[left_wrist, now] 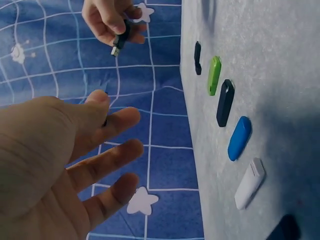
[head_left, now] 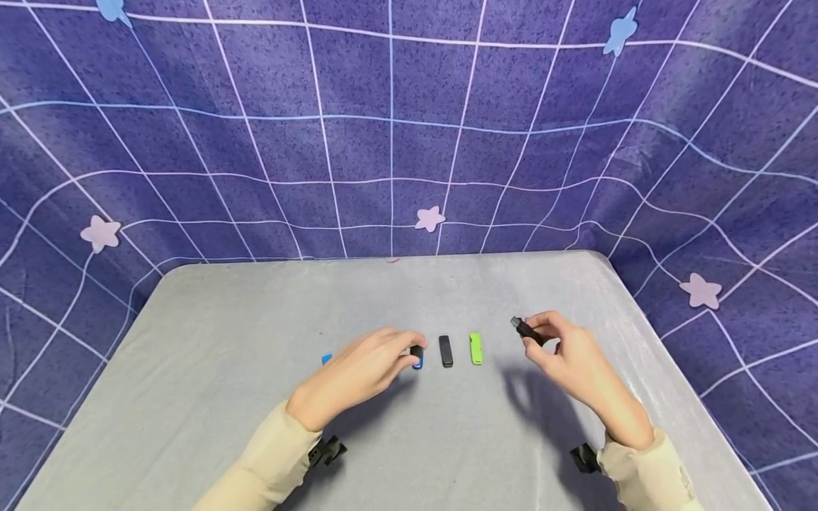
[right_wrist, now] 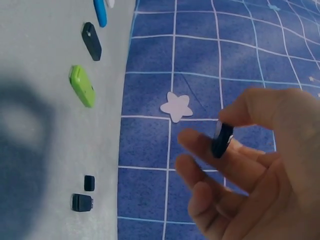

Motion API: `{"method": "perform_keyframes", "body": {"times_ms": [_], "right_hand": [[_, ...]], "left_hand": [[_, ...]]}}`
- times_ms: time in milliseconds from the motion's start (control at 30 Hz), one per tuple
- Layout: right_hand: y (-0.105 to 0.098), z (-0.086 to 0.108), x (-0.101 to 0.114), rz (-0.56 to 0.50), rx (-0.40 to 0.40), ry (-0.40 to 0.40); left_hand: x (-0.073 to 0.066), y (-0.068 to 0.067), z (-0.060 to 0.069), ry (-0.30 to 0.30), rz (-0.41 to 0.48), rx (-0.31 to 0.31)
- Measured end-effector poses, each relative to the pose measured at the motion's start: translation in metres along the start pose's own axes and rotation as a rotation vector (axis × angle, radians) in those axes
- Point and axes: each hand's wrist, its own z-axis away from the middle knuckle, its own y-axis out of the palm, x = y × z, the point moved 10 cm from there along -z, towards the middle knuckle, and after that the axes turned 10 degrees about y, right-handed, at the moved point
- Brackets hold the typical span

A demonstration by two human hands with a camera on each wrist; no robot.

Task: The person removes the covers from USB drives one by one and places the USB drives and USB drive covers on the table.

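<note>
- Left hand [head_left: 356, 370] pinches a small dark bit [head_left: 417, 350].
- Blue stick [head_left: 418, 363], black stick [head_left: 445, 351], green stick [head_left: 476, 348]: on the table [head_left: 255, 305].
- Right hand [head_left: 574, 356] pinches a USB stick [head_left: 530, 332], plug [head_left: 515, 322] bare, up in the air.
- Step looks like opening it; next seems to need gentle, steady fingers.

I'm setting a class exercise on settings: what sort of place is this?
Probably an indoor tabletop workspace, though the wider room is out of view: a grey table, a blue-purple backdrop with grid lines and stars around it, and small USB-type sticks laid out.
</note>
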Motion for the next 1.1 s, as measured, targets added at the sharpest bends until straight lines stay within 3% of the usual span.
{"method": "perform_keyframes", "body": {"times_ms": [167,333,433,633,833,1100], "right_hand": [[-0.01,-0.008,-0.004,0.032,-0.059,0.059],[-0.016,-0.017,-0.006,0.07,-0.127,0.089],[-0.016,-0.021,-0.008,0.079,-0.138,0.12],[-0.01,-0.03,-0.013,0.087,-0.124,0.186],[-0.003,-0.041,-0.018,0.065,-0.114,0.239],[0.003,-0.055,-0.033,0.055,-0.137,0.33]], "left_hand": [[0.003,0.003,-0.023,0.019,-0.027,-0.005],[0.004,0.003,-0.048,0.083,-0.045,-0.067],[0.008,0.005,-0.062,0.086,-0.053,-0.096],[0.022,0.017,-0.09,0.008,-0.051,-0.094],[0.04,0.039,-0.11,-0.101,-0.066,-0.032],[0.049,0.062,-0.137,-0.139,-0.089,0.027]]}}
